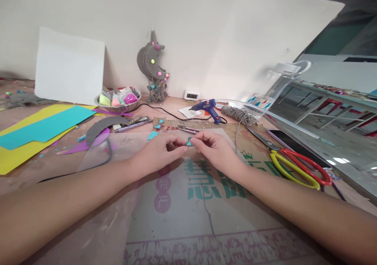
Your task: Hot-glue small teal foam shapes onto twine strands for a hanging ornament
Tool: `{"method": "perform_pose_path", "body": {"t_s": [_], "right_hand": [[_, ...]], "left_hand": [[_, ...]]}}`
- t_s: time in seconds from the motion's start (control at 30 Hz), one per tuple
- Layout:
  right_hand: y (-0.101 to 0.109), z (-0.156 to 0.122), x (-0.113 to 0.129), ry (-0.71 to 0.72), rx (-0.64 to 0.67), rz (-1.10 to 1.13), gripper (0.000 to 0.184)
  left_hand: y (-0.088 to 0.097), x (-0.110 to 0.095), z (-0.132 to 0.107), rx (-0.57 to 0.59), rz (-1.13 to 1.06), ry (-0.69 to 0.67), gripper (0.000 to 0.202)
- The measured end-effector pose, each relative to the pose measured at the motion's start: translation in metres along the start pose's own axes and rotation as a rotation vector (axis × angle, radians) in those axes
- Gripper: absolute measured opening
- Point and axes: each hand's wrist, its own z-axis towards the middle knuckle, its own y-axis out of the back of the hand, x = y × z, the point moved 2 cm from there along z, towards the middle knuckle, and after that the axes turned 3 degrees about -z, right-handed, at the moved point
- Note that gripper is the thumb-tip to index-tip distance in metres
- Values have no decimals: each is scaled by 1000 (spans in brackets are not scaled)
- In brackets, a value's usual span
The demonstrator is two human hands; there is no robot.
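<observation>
Between my two hands is a small teal cut-out piece [189, 141], possibly of foam or felt, with something grey along its edge. My left hand [160, 149] pinches it from the left with thumb and forefinger. From the right, my right hand [216, 149] pinches it too, and the fingertips cover much of it. A thin grey cord [209, 218] lies on the printed sheet below; whether it joins the piece is hidden. Other teal cut-outs [152, 135] lie just beyond my left hand, and a pen-like tool [188, 129] lies behind the fingertips.
A blue glue gun [209, 110] and grey cord bundle [240, 115] lie at the back. Scissors [297, 167] and a phone [297, 147] are at right. A metal bowl [98, 101] and coloured sheets [47, 127] sit left. A grey moon decoration [147, 61] hangs against the wall.
</observation>
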Motion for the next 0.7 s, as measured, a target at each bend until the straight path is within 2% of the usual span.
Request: {"method": "perform_pose_path", "body": {"t_s": [0.3, 0.47, 0.63, 0.7], "right_hand": [[-1, -1, -2, -3, 28, -31, 24], [-3, -1, -2, -17, 87, -26, 24], [-7, -1, -1, 35, 158, -94, 25], [0, -1, 4, 109, 124, -151, 23]], "left_hand": [[1, -2, 0, 1, 29, 7, 24], [3, 0, 0, -41, -64, -28, 31], [3, 4, 1, -36, -141, -24, 24], [2, 4, 1, -29, -162, -5, 23]]}}
